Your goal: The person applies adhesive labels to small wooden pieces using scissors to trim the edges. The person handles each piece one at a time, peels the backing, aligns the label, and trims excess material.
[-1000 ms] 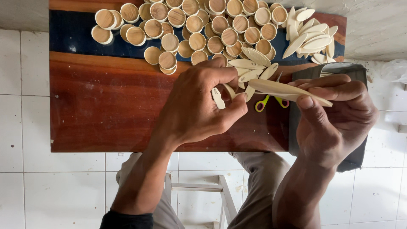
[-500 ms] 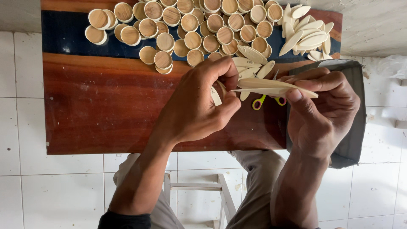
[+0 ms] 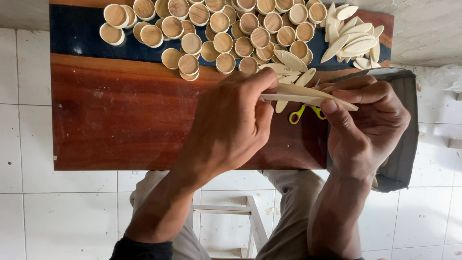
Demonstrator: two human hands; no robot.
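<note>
My left hand [image 3: 231, 125] and my right hand [image 3: 368, 127] both pinch a thin stack of pale, leaf-shaped wooden pieces [image 3: 308, 94], held flat above a reddish-brown wooden board [image 3: 120, 115]. The left fingers grip its left end, the right thumb and fingers its right end. Under the stack lie more loose leaf-shaped pieces [image 3: 288, 60] and the yellow-green handles of small scissors [image 3: 302, 112].
Several round wooden caps [image 3: 211, 26] crowd the board's far blue strip. A heap of leaf-shaped pieces [image 3: 353, 36] sits at the far right corner. A grey tray [image 3: 404, 144] lies under my right hand. White floor tiles, my knees and a white stool [image 3: 240, 216] are below.
Both hands have stayed together on the stack, shifting slightly left in view. The right thumb has slid along the stack's right end.
</note>
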